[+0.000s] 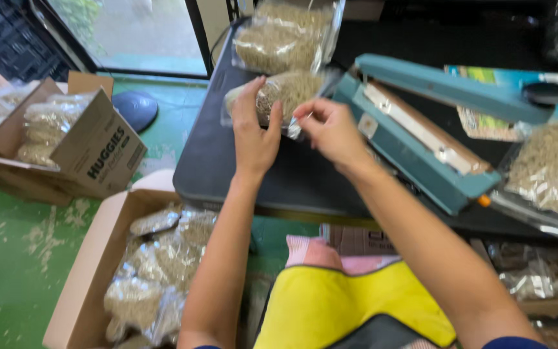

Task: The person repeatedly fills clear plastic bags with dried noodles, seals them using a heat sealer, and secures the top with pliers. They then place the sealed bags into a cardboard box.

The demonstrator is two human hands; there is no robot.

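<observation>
- Left hand (253, 132) is wrapped around the side of a clear bag of pale dried stuff (285, 94), fingers curled on it over the dark table (292, 174).
- Right hand (332, 129) pinches the bag's open plastic end between thumb and fingertips; the edge itself is a blur, hard to make out.
- Teal heat sealer (421, 129) sits just beside the bag, arm raised. Its far end is partly covered by another filled bag (553, 168), cut off at the frame edge.
- More filled bags (282, 39) behind, top cropped.
- Cardboard box (88, 258) on the green floor holds sealed bags, mostly hidden by the left forearm.
- Second box (98, 152) further left, contents fuzzy.
</observation>
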